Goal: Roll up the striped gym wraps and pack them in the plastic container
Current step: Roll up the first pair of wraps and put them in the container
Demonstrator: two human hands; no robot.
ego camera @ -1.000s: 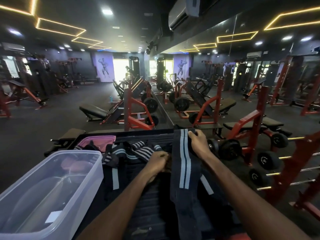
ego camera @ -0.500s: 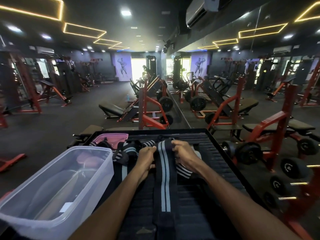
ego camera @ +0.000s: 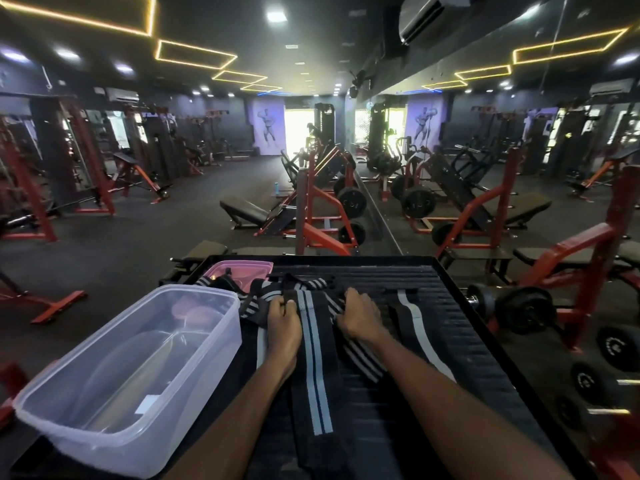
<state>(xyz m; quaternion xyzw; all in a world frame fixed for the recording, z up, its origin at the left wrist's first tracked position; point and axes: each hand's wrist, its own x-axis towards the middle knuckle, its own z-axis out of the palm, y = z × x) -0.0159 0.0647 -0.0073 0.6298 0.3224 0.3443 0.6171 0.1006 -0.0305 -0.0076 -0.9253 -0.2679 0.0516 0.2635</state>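
Both hands sit at the far end of a striped wrap point(ego camera: 313, 358) laid flat down the middle of the ribbed mat point(ego camera: 460, 341). The left hand point(ego camera: 284, 322) and right hand point(ego camera: 360, 318) each pinch that end's edges. The container point(ego camera: 207, 344) stands at nine o'clock, more wraps point(ego camera: 263, 296) heaped at eleven.

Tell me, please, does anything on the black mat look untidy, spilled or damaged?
Nothing looks damaged or spilled. The only disorder is the striped wraps, lying tangled in a heap behind the plastic container, which has no wraps in it yet. One long wrap lies flat and straight between the left hand and the right hand.
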